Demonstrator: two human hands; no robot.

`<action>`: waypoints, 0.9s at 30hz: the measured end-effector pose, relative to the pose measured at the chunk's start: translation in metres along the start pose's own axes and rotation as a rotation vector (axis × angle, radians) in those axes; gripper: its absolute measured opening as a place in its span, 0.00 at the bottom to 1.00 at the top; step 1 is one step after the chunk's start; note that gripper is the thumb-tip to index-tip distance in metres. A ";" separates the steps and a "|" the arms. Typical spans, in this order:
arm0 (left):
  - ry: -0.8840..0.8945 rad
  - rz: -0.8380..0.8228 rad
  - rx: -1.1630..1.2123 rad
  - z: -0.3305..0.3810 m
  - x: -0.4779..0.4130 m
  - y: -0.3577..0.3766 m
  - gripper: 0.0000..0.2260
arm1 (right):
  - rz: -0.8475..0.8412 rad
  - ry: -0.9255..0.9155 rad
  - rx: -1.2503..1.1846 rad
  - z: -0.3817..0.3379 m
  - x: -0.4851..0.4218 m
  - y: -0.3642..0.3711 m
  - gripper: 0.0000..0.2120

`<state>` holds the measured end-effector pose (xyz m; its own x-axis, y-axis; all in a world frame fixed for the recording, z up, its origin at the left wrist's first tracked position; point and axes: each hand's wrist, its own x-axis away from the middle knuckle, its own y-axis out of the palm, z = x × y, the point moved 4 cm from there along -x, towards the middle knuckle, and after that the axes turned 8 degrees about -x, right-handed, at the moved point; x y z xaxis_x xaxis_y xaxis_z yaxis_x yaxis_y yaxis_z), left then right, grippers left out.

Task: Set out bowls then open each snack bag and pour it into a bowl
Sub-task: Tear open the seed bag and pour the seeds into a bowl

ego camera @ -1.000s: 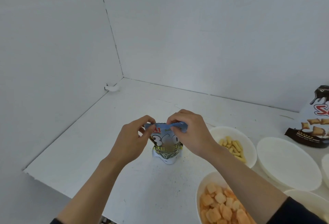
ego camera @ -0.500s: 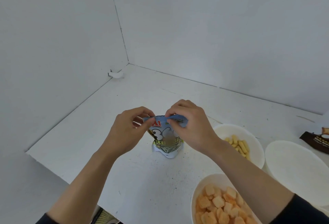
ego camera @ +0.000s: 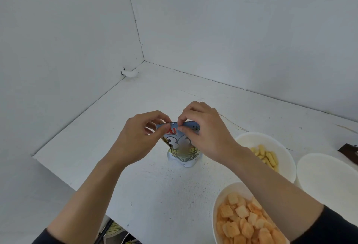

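A small snack bag (ego camera: 182, 149) with a blue top strip stands upright on the white table (ego camera: 158, 195) in the middle. My left hand (ego camera: 137, 141) pinches the left part of its top strip and my right hand (ego camera: 205, 133) pinches the right part, thumbs almost meeting. The bag looks sealed. To its right a white bowl (ego camera: 251, 139) holds pale yellow sticks. A nearer white bowl (ego camera: 219, 205) holds orange square crackers. An empty white bowl (ego camera: 329, 175) sits at the right edge.
White walls close the table at the left and back, meeting in a corner behind the bag. A small white fitting (ego camera: 130, 73) sits at the left wall's foot. A dark brown snack bag (ego camera: 348, 150) shows at the right edge. The table's front edge runs near my left forearm.
The camera has tilted down and left, so the brown bag has slid almost out of view. Both hands stay on the bag's top strip, fingertips drawn closer together.
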<state>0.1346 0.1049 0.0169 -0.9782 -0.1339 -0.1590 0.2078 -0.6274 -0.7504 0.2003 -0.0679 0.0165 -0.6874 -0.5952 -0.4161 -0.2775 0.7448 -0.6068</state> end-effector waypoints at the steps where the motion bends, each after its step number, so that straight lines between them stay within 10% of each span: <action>1: -0.001 0.000 0.009 0.000 0.000 0.001 0.05 | 0.000 -0.008 0.022 0.000 0.000 0.001 0.04; 27: 0.057 -0.084 -0.062 0.016 0.012 -0.005 0.01 | -0.017 0.085 0.036 -0.004 0.009 -0.009 0.06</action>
<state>0.1218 0.0943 0.0284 -0.9910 -0.0377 -0.1286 0.1261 -0.5861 -0.8004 0.1939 -0.0790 0.0204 -0.7377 -0.5790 -0.3473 -0.2665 0.7223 -0.6382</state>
